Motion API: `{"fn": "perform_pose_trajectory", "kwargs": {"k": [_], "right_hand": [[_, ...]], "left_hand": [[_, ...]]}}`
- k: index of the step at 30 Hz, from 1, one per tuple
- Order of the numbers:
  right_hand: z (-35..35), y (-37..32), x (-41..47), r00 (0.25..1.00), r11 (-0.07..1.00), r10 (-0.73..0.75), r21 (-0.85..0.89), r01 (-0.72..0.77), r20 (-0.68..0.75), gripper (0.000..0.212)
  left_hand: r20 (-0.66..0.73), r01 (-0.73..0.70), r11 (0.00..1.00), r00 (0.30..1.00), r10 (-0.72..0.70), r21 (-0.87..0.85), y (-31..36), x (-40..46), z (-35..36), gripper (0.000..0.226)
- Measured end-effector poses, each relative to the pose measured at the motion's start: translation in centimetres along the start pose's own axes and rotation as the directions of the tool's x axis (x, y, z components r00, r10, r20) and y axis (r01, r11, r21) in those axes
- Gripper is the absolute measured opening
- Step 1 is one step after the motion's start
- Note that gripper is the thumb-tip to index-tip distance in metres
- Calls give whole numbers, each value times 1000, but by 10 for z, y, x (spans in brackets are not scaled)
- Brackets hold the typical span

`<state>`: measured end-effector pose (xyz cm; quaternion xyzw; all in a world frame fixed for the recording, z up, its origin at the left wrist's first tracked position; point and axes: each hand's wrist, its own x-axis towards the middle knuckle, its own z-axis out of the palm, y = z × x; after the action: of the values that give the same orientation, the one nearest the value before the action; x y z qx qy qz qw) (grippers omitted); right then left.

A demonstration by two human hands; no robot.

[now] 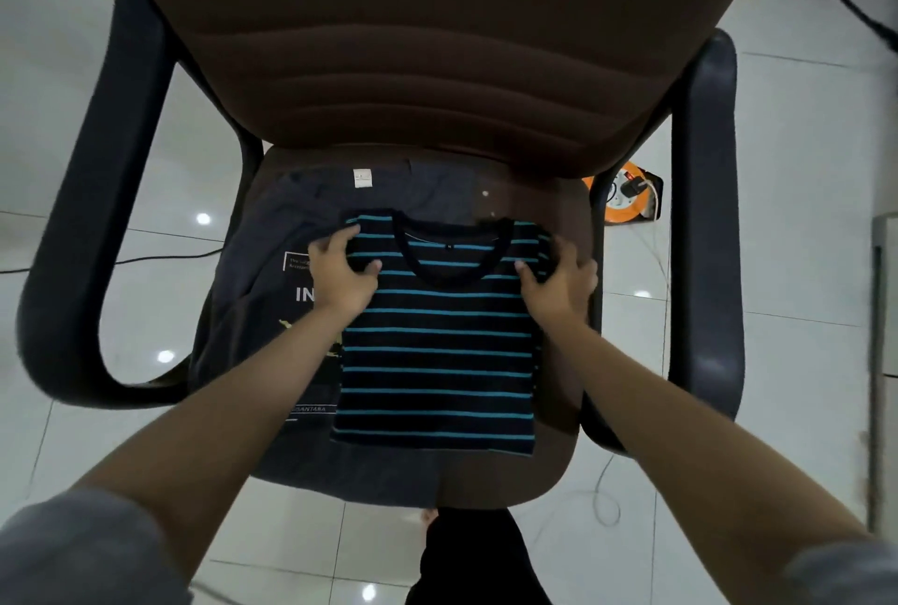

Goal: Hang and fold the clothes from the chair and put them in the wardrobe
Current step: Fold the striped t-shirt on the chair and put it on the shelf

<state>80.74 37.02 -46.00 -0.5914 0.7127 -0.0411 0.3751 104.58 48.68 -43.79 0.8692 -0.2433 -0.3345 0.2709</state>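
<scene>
Mid-fold: left hand (340, 274) and right hand (559, 281) pinch the shoulders of the striped T-shirt (437, 351), sleeves tucked, atop the grey printed T-shirt (252, 312) on the chair (559, 225); wardrobe unseen, stowing outstanding.

Both hands (452, 281) on striped shirt (437, 361)

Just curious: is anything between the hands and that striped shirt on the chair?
Nothing visible. The left hand and right hand already grip the striped shirt at its shoulders. It lies atop a grey shirt on the chair.
</scene>
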Motion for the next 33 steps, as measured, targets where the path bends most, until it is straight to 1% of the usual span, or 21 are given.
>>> {"fn": "perform_pose_trajectory", "kwargs": {"k": [2, 5, 7, 9, 10, 12, 14, 16, 18, 22, 27, 30, 33], "right_hand": [[1, 7, -21, 999, 998, 7, -60, -10, -51, 72], [1, 17, -33, 994, 994, -102, -48, 101, -24, 73], [2, 19, -32, 982, 984, -179, 17, 178, 59, 69], [0, 17, -31, 959, 964, -225, 180, 194, 171, 67], [-2, 16, -30, 949, 951, -232, 254, 175, 215, 67], [-4, 11, -27, 934, 930, -220, 350, 112, 283, 60], [-8, 4, -29, 916, 911, -212, 408, 60, 340, 52], [-13, -2, -33, 910, 901, -221, 431, 53, 351, 54], [-18, -6, -41, 914, 899, -240, 431, 81, 328, 58], [-36, -9, -68, 922, 879, -295, 449, 160, 249, 61], [-85, -14, -120, 945, 819, -308, 534, 208, 104, 54], [-126, -20, -165, 934, 737, -358, 615, 279, 5, 49], [-175, -26, -210, 914, 673, -394, 647, 357, -94, 50]], "left_hand": [[19, 57, 997, 998, -56, -42, -7, -16, 6, 55], [44, 25, 1000, 999, -25, -6, -15, -29, 9, 40], [54, 32, 999, 998, -32, -7, -16, -28, 9, 26], [69, 66, 997, 996, -63, -40, -14, -22, 7, 16], [87, 93, 993, 992, -87, -72, -12, -20, 5, 15], [146, 184, 966, 977, -158, -182, -9, -16, 1, 25], [224, 295, 900, 947, -230, -320, -3, -18, -4, 34], [277, 339, 856, 930, -242, -390, 4, -25, -11, 43], [281, 290, 878, 941, -190, -380, 9, -34, -19, 50], [234, 142, 914, 971, -54, -380, 20, -66, -40, 54], [151, -35, 923, 983, 100, -384, 45, -119, -77, 54], [107, -153, 907, 972, 210, -393, 72, -155, -106, 55], [85, -254, 855, 942, 325, -452, 109, -192, -137, 56]]}}
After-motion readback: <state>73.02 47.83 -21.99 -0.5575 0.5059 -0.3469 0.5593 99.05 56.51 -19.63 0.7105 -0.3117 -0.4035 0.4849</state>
